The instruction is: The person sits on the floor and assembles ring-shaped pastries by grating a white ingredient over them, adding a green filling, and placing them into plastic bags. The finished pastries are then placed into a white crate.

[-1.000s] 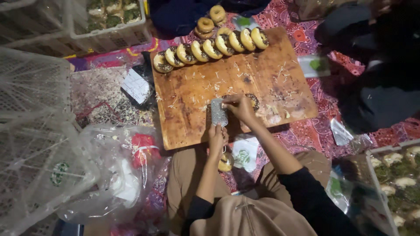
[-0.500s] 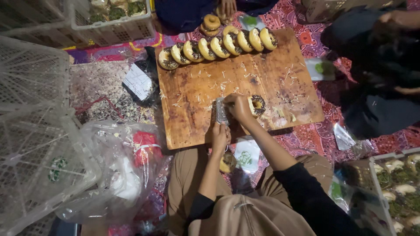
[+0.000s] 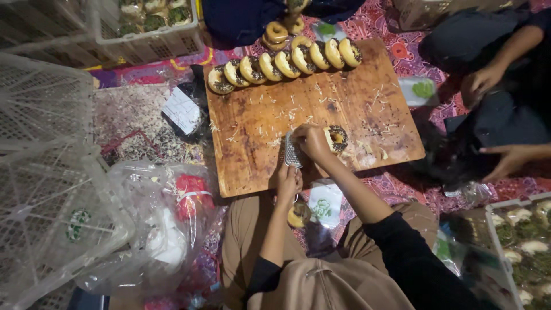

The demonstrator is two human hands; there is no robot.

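Grater (image 3: pixel 292 154) is standing up on the near-middle of the wooden board (image 3: pixel 252 123), and my left hand (image 3: pixel 288 181) is wrapped tight around its handle at the board's near edge. My right hand (image 3: pixel 310 142) is curled shut just right of the metal, pressed up against it, though I can't tell what's in it. A sprinkled donut (image 3: pixel 337 138) sits touching that hand's right side, with the donut row (image 3: pixel 284 59) lined up along the far edge.

Patterned red mat (image 3: pixel 402 63) covers the floor; lighting seems dim.
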